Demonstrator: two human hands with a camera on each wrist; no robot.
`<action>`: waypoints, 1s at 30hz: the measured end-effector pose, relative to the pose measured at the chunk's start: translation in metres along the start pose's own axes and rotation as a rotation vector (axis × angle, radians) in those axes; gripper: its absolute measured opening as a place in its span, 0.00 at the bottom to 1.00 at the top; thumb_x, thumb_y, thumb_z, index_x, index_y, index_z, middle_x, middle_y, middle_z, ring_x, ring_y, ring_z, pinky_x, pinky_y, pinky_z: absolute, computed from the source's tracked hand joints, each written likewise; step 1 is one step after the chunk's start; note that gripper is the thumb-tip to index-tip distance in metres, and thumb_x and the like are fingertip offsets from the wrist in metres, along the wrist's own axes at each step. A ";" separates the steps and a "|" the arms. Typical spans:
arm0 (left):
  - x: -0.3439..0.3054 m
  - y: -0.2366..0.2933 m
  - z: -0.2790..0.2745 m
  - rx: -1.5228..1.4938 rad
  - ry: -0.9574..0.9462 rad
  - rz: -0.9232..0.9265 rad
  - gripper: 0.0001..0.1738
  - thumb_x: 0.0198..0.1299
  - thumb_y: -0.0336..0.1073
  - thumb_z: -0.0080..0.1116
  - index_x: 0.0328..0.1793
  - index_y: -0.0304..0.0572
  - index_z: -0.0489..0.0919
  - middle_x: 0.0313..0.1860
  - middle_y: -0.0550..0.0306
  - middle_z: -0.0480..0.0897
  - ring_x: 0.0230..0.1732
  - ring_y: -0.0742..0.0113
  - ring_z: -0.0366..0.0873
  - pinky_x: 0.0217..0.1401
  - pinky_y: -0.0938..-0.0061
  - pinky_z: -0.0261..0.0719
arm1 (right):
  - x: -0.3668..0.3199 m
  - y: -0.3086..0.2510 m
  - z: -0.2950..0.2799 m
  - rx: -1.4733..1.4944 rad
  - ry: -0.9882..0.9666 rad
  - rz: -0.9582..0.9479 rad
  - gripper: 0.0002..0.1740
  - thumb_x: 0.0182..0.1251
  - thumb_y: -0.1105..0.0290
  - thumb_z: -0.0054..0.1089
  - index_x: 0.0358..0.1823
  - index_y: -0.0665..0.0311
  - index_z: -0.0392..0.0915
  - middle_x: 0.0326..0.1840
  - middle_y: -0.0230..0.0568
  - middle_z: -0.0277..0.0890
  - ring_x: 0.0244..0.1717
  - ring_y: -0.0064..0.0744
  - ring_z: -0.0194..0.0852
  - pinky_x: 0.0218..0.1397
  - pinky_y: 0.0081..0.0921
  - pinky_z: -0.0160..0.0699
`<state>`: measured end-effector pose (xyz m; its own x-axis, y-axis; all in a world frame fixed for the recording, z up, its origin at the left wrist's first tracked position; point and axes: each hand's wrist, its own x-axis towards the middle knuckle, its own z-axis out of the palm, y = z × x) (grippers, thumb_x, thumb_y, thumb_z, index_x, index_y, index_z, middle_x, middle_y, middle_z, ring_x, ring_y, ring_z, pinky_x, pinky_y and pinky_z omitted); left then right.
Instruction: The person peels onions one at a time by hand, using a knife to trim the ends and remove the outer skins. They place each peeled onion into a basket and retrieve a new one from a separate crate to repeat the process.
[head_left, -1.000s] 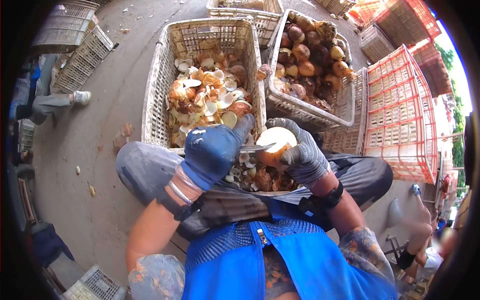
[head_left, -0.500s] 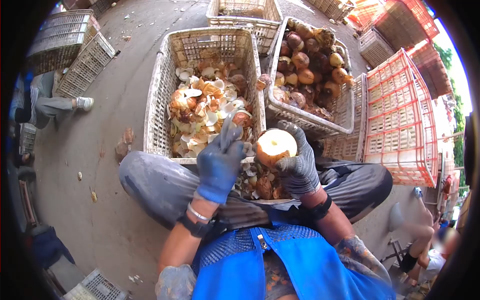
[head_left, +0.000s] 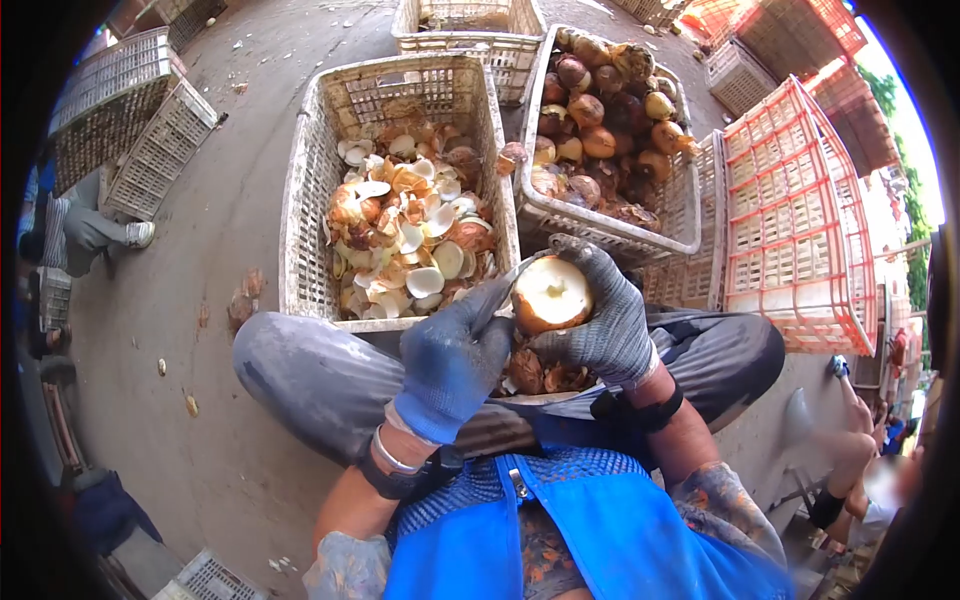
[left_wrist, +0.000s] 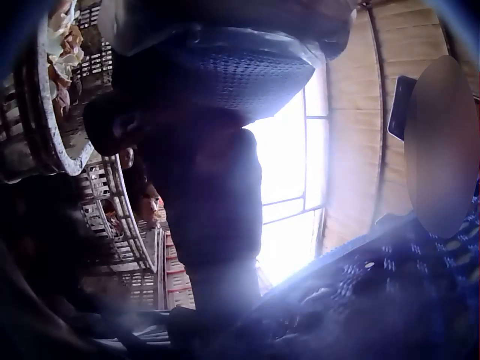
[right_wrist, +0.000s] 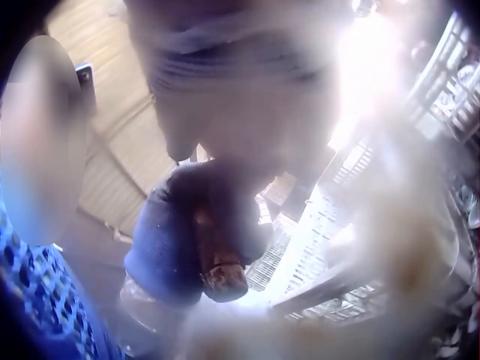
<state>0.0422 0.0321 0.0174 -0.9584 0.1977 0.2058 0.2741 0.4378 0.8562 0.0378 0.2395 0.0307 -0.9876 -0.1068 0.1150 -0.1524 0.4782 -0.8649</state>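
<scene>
In the head view my gloved right hand (head_left: 605, 325) holds a partly peeled onion (head_left: 552, 293), its pale cut end facing up and brown skin round its lower side. Close on the onion's left is my left hand (head_left: 450, 360) in a blue and grey glove, fingers curled. It grips a knife, whose worn brown handle (right_wrist: 223, 279) sticks out of the fist in the right wrist view. The blade is mostly hidden by the fingers and the onion. Below both hands, onion skins (head_left: 528, 372) lie between my legs.
Ahead stands a plastic crate (head_left: 298, 210) with peelings and cut ends. To its right is a crate (head_left: 610, 232) of unpeeled onions. Red-netted crates (head_left: 790, 210) stand at the right, more crates (head_left: 150, 150) at the far left. Other people sit at both sides.
The left hand first had the knife blade across the onion's top, then moved away toward the peelings crate, and now is back beside the onion. The right hand has kept its hold on the onion.
</scene>
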 end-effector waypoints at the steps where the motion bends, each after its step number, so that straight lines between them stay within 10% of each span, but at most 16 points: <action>1: 0.000 0.002 -0.001 0.000 -0.004 0.013 0.23 0.62 0.26 0.64 0.66 0.38 0.84 0.54 0.40 0.89 0.51 0.54 0.91 0.53 0.69 0.86 | 0.000 -0.001 -0.002 0.101 0.039 0.066 0.51 0.39 0.62 0.89 0.68 0.67 0.73 0.58 0.42 0.82 0.59 0.30 0.82 0.67 0.32 0.80; 11: -0.019 -0.027 0.030 0.192 -0.088 -0.049 0.20 0.59 0.32 0.70 0.59 0.48 0.88 0.40 0.44 0.89 0.36 0.47 0.89 0.40 0.62 0.87 | 0.026 -0.005 -0.001 0.551 0.434 0.060 0.49 0.45 0.64 0.80 0.71 0.71 0.70 0.60 0.43 0.79 0.59 0.33 0.79 0.64 0.30 0.82; 20: 0.022 -0.023 0.040 0.152 0.255 0.237 0.24 0.67 0.35 0.68 0.68 0.39 0.82 0.39 0.44 0.91 0.35 0.60 0.91 0.39 0.70 0.88 | 0.018 0.001 0.011 0.768 0.303 0.184 0.46 0.51 0.55 0.80 0.69 0.71 0.73 0.56 0.43 0.83 0.53 0.31 0.84 0.59 0.30 0.84; 22: 0.022 -0.033 0.052 -0.735 0.233 -0.404 0.29 0.70 0.35 0.65 0.76 0.41 0.75 0.46 0.46 0.90 0.33 0.64 0.89 0.35 0.74 0.87 | 0.014 -0.001 0.014 0.917 0.233 0.180 0.46 0.53 0.51 0.79 0.69 0.70 0.73 0.57 0.43 0.82 0.54 0.31 0.84 0.59 0.30 0.84; 23: 0.031 -0.036 0.025 -0.777 -0.072 -0.782 0.35 0.72 0.32 0.61 0.84 0.43 0.64 0.59 0.46 0.85 0.34 0.69 0.86 0.35 0.78 0.87 | 0.012 -0.002 0.016 0.904 0.254 0.165 0.46 0.53 0.49 0.79 0.69 0.70 0.73 0.57 0.43 0.82 0.54 0.32 0.84 0.59 0.31 0.85; 26: 0.020 -0.030 0.020 -0.799 0.027 -0.542 0.37 0.73 0.30 0.59 0.86 0.42 0.60 0.69 0.44 0.78 0.39 0.68 0.88 0.37 0.79 0.86 | 0.014 -0.003 0.017 0.897 0.277 0.192 0.46 0.53 0.49 0.78 0.69 0.70 0.73 0.57 0.43 0.83 0.54 0.31 0.83 0.59 0.31 0.84; 27: 0.016 -0.020 0.022 -0.964 0.128 -0.377 0.34 0.71 0.35 0.66 0.79 0.31 0.69 0.49 0.48 0.87 0.42 0.76 0.85 0.43 0.78 0.87 | 0.015 -0.002 0.017 0.897 0.276 0.190 0.46 0.53 0.49 0.78 0.69 0.70 0.73 0.57 0.43 0.83 0.54 0.31 0.83 0.59 0.31 0.84; 30: 0.023 -0.013 0.028 -0.709 0.157 -0.132 0.37 0.69 0.37 0.70 0.81 0.34 0.68 0.52 0.51 0.87 0.43 0.76 0.85 0.50 0.78 0.85 | 0.016 0.009 0.020 0.712 0.227 0.190 0.45 0.52 0.52 0.78 0.69 0.69 0.74 0.56 0.42 0.84 0.54 0.29 0.83 0.60 0.31 0.84</action>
<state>0.0184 0.0550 -0.0025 -0.9945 0.0311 0.0998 0.0899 -0.2329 0.9683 0.0212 0.2246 0.0154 -0.9896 0.1391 -0.0358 0.0053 -0.2139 -0.9768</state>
